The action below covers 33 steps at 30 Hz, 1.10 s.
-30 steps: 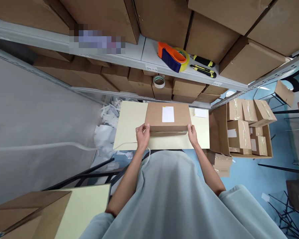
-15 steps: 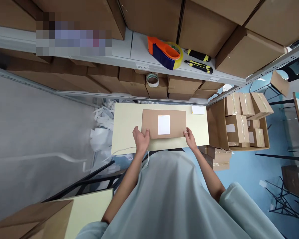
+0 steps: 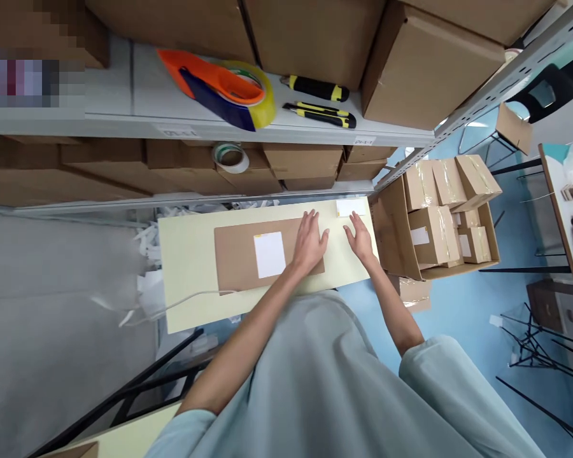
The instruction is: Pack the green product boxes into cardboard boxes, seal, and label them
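Note:
A flat cardboard box (image 3: 233,254) with a white label (image 3: 270,254) on top lies on the pale yellow tabletop (image 3: 186,254). Over the box's right end is my left hand (image 3: 309,245), its fingers stretched out and nothing gripped. Whether its palm rests on the cardboard I cannot tell. To the right of the box, my right hand (image 3: 360,240) has its fingers spread and holds nothing. Its fingertips are just below a small stack of white labels (image 3: 350,207) at the table's far right corner.
Above the table, a shelf (image 3: 143,117) bears an orange tape dispenser (image 3: 219,89), two cutters (image 3: 319,114) and large boxes. A tape roll (image 3: 230,158) sits on boxes on the lower shelf. At right stands a big open carton (image 3: 391,235) of small taped boxes. A white cord (image 3: 186,298) crosses the table's left part.
Both hands have let go of the box's sides. My left hand has moved over to its right end, and my right hand toward the white labels. The view has swung to the right.

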Tool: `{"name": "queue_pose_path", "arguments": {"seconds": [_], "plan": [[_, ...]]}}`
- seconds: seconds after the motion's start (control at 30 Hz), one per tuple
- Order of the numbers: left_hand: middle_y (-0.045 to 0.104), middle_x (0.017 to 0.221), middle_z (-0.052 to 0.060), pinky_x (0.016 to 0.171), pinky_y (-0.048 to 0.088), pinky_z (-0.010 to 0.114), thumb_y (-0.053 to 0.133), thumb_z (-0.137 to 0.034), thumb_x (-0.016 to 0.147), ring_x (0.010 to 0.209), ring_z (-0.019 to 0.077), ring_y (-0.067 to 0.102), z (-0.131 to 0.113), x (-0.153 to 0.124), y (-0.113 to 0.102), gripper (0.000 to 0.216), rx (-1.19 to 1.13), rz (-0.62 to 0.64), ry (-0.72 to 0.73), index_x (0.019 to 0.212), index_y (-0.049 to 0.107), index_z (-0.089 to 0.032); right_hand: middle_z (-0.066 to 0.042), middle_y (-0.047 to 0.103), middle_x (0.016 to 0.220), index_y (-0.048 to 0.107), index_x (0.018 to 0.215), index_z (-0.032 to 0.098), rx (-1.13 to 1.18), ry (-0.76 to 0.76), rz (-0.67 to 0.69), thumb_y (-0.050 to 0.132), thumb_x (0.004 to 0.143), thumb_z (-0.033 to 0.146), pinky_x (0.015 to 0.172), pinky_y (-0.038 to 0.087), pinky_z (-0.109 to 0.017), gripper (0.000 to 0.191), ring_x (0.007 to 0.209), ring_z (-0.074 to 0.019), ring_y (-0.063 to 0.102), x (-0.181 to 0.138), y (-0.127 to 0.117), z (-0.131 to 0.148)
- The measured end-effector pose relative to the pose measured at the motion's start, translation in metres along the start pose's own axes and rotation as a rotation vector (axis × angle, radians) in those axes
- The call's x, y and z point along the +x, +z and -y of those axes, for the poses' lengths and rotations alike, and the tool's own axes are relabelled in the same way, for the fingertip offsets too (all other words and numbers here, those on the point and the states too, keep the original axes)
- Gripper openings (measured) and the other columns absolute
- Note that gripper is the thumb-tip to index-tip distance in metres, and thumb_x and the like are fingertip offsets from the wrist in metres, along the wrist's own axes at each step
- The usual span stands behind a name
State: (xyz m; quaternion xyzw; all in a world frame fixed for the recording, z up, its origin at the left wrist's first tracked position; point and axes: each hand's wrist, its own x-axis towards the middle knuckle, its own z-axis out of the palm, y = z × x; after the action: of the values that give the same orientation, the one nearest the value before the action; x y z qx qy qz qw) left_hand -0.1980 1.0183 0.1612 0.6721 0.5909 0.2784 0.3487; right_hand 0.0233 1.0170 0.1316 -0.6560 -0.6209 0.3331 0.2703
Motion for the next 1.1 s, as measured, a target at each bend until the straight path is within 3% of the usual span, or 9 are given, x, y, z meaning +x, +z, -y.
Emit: {"name": "queue_pose_path", "arguments": {"seconds": [0.17,0.37,0.8,1.1], "plan": [[0.048,0.173,0.021,0.138,0.032,0.056,0.049,-0.035,0.106,0.167,0.0340,0.037,-0.009,0.020,0.061,0.065,0.007,0.155,-0.022,0.166,0.043,-0.010,-0.012,0.044,0.176,0.063,0.156,0.014,-0.095,-0.025,0.166,0.047,0.113,0.043,0.140,0.028,-0.048,0.055,0.168,-0.0269,0.036,0.048,0.010,-0.035],[0.051,0.171,0.021,0.137,0.035,0.055,0.048,-0.034,0.106,0.165,0.0344,0.040,-0.005,0.015,0.097,0.062,0.035,0.179,-0.114,0.164,0.046,-0.011,-0.008,0.043,0.177,0.065,0.153,0.016,-0.174,0.026,0.327,0.049,0.110,0.022,0.140,0.030,-0.047,0.046,0.168,-0.0230,0.036,0.094,0.032,-0.065],[0.053,0.170,0.019,0.138,0.035,0.052,0.051,-0.034,0.105,0.163,0.0328,0.044,0.002,0.009,0.121,0.062,0.054,0.135,-0.229,0.163,0.049,-0.012,-0.006,0.053,0.171,0.082,0.120,0.022,-0.186,0.042,0.370,0.053,0.110,0.014,0.135,0.041,-0.049,0.031,0.162,-0.0268,0.047,0.104,0.039,-0.095],[0.056,0.167,0.021,0.137,0.037,0.052,0.052,-0.033,0.103,0.161,0.0335,0.048,-0.001,0.012,0.126,0.060,0.073,0.156,-0.227,0.160,0.053,-0.011,-0.004,0.059,0.166,0.082,0.121,0.023,-0.242,-0.002,0.349,0.054,0.111,0.018,0.129,0.049,-0.044,0.031,0.155,-0.0249,0.055,0.105,0.039,-0.099]]}}
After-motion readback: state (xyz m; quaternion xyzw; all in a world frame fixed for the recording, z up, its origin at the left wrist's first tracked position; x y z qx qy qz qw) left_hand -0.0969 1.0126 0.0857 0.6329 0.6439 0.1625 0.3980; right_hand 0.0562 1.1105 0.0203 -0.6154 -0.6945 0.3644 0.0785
